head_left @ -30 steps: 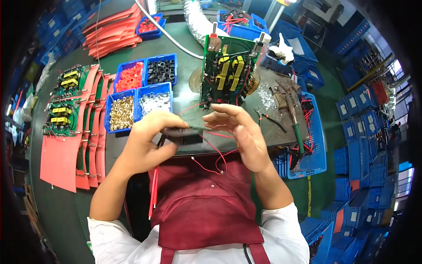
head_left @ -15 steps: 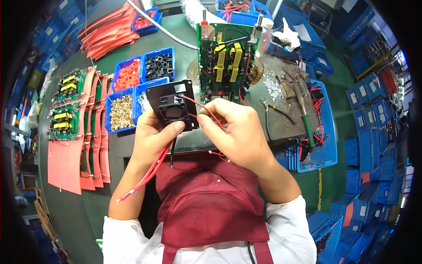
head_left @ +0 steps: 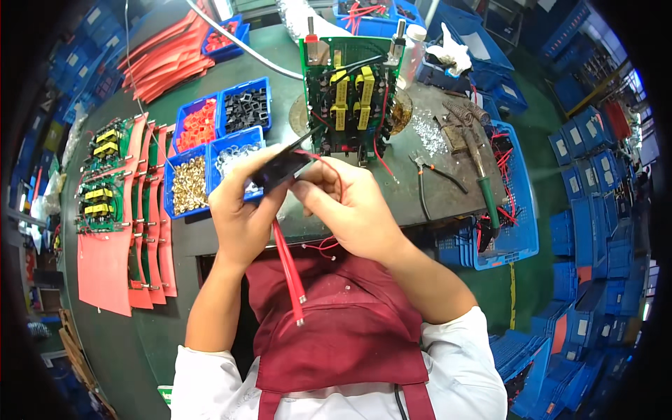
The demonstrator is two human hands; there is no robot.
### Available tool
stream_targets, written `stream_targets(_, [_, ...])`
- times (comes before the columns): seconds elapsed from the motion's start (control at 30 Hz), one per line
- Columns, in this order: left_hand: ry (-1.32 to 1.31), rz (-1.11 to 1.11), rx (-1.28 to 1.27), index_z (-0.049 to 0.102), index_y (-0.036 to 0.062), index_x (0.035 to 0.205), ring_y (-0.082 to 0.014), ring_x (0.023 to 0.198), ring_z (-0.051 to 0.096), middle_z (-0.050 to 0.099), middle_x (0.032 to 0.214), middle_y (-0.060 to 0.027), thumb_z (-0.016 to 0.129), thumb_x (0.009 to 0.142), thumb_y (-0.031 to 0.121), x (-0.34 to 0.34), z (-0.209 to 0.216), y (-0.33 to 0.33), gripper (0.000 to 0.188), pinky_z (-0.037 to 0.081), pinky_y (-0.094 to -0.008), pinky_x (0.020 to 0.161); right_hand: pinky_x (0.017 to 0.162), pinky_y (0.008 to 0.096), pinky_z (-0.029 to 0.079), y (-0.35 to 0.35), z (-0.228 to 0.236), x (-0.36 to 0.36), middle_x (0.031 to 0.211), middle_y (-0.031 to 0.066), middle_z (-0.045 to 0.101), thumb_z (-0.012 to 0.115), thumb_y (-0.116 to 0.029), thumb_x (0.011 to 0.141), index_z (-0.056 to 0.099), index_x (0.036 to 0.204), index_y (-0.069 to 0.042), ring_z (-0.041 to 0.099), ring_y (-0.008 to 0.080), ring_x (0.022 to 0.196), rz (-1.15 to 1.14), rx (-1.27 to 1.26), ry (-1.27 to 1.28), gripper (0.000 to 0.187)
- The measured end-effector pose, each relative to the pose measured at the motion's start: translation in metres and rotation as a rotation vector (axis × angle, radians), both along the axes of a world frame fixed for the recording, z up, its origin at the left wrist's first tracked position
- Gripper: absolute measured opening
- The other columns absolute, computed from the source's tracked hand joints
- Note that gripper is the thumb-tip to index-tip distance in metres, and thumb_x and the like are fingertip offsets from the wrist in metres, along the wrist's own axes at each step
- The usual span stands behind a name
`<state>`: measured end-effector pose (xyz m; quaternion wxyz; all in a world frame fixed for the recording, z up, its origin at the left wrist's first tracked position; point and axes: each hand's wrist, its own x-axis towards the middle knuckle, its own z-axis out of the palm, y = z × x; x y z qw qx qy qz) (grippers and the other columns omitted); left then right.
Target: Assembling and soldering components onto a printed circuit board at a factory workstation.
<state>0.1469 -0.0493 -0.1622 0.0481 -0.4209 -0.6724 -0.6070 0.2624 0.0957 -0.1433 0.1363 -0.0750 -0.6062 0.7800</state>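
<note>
My left hand (head_left: 241,213) grips a black panel with a small fan (head_left: 281,170), now tilted nearly edge-on and blurred. Thick red wires (head_left: 288,269) hang from beneath it down over my apron. Close by on the right, my right hand (head_left: 357,213) pinches a thin red wire (head_left: 334,164) that loops from the panel; its fingertips are partly hidden. Beyond both hands a green circuit board (head_left: 352,84) with yellow components stands upright on the bench. A loose red lead (head_left: 386,166) trails from its lower right side.
Blue bins with gold fittings (head_left: 189,183), red parts (head_left: 198,126) and black parts (head_left: 246,108) stand left of the board. Further left, circuit boards (head_left: 101,199) rest among red sheets. Right lie pliers (head_left: 422,185), a green-handled soldering iron (head_left: 487,196) and a blue basket (head_left: 528,210).
My left hand has tipped the panel from facing me to nearly edge-on. The hanging red wires have swung right, and my right hand has shifted slightly left.
</note>
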Motion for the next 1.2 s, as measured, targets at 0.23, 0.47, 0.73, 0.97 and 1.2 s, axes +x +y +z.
stream_targets(0.23, [0.852, 0.257, -0.125, 0.073, 0.0065, 0.116, -0.0285, 0.101, 0.075, 0.077, 0.113, -0.0082, 0.076, 0.079, 0.004, -0.016, 0.104, 0.045, 0.037, 0.059, -0.0417, 0.087, 0.067, 0.0262, 0.047, -0.005, 0.004, -0.005, 0.083, 0.0009, 0.062, 0.054, -0.017, 0.113, 0.067, 0.119, 0.002, 0.054, 0.0075, 0.073, -0.548, 0.576, 0.121, 0.023])
stream_targets(0.47, [1.047, 0.353, -0.411, 0.072, 0.0087, 0.114, -0.0255, 0.108, 0.074, 0.077, 0.111, -0.0061, 0.066, 0.088, 0.013, -0.017, 0.171, 0.089, 0.027, 0.057, -0.0408, 0.089, 0.066, 0.0266, 0.048, 0.019, 0.063, -0.004, 0.081, 0.0038, 0.066, 0.051, -0.021, 0.114, 0.066, 0.118, 0.002, 0.058, 0.0091, 0.070, -0.470, 0.477, 0.044, 0.028])
stream_targets(0.73, [1.061, 0.288, -0.477, 0.073, 0.0053, 0.091, -0.0323, 0.082, 0.078, 0.075, 0.085, -0.0148, 0.072, 0.080, 0.006, -0.037, 0.183, 0.116, 0.010, 0.062, -0.0422, 0.068, 0.070, 0.0238, 0.052, 0.030, 0.065, 0.011, 0.090, 0.0061, 0.074, 0.049, -0.019, 0.113, 0.068, 0.120, 0.002, 0.069, 0.0089, 0.081, -0.329, 0.364, 0.026, 0.029])
stream_targets(0.97, [1.105, 0.057, -0.615, 0.075, 0.0061, 0.089, -0.0334, 0.083, 0.078, 0.076, 0.084, -0.0162, 0.069, 0.083, 0.006, -0.050, 0.198, 0.112, 0.009, 0.062, -0.0433, 0.070, 0.077, 0.0268, 0.055, 0.037, 0.055, 0.023, 0.097, 0.0056, 0.072, 0.048, -0.018, 0.113, 0.068, 0.124, 0.004, 0.069, 0.0100, 0.083, -0.304, 0.421, 0.008, 0.031])
stream_targets(1.2, [1.286, 0.166, -0.540, 0.072, 0.0033, 0.094, -0.0273, 0.079, 0.078, 0.076, 0.082, -0.0118, 0.073, 0.083, 0.011, -0.038, 0.168, 0.111, 0.013, 0.061, -0.0376, 0.070, 0.077, 0.0275, 0.055, 0.040, 0.047, 0.029, 0.097, 0.0059, 0.072, 0.049, -0.017, 0.113, 0.068, 0.125, 0.005, 0.068, 0.0106, 0.083, -0.270, 0.460, -0.087, 0.031])
